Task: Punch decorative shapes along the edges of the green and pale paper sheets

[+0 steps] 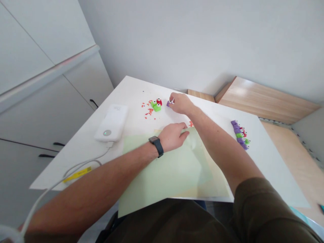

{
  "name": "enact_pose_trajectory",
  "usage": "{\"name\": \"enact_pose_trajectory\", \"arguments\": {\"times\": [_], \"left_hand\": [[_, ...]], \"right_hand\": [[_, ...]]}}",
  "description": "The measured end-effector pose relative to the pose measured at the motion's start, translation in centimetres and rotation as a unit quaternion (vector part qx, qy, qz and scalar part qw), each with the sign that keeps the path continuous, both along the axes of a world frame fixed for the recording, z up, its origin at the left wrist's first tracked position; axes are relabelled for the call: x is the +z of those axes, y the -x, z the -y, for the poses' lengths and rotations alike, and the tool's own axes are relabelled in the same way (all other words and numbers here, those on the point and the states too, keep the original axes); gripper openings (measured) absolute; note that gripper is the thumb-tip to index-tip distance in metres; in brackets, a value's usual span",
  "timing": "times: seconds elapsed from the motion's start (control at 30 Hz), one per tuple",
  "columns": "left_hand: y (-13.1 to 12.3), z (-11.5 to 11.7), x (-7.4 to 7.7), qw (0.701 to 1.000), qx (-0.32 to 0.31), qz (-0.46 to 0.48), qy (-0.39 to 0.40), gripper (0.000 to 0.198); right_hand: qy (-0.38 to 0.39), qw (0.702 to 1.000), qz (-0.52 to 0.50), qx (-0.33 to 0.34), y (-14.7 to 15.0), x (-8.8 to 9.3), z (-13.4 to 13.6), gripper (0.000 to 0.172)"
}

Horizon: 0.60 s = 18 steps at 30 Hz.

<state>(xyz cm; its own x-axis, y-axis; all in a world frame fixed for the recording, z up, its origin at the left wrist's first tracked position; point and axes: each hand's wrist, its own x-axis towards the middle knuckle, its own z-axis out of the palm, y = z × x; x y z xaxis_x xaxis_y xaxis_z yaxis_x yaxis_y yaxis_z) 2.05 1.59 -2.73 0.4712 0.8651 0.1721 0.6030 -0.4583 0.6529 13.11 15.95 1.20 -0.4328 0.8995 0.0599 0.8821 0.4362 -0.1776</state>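
My right hand (180,103) reaches to the far side of the white table (263,158) with its fingers closed on a small purple punch (169,103). Just left of it stand a green punch (156,106) and a red one (159,101), with red paper bits (149,110) scattered around. My left hand (173,135), a dark watch on its wrist, lies flat on the top edge of pale green paper sheets (172,172), fingers stretched out.
A white power bank (112,122) with a white cable (83,165) lies at the left. A row of purple and green punches (240,134) sits at the right. White cabinets stand left; a wooden surface (265,99) lies behind the table.
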Motion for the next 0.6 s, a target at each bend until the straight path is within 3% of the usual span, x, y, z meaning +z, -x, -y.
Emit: {"name": "enact_pose_trajectory", "arguments": {"times": [0.17,0.3,0.5,0.6], "left_hand": [[0.0,0.0,-0.1,1.000,0.007,-0.004,0.001,0.026],[0.0,-0.1,-0.1,1.000,0.009,-0.003,0.005,0.025],[0.0,-0.2,-0.1,1.000,0.016,-0.003,0.017,0.026],[0.1,-0.2,-0.1,1.000,0.020,0.000,0.016,0.026]], "right_hand": [[-0.061,0.982,-0.165,-0.062,-3.7,2.1,3.1,0.016],[-0.082,0.923,-0.355,-0.124,-8.6,2.0,7.8,0.024],[0.069,0.843,-0.507,-0.167,-14.8,-0.3,15.1,0.032],[0.113,0.832,-0.512,-0.182,-15.7,-1.6,17.0,0.036]]}}
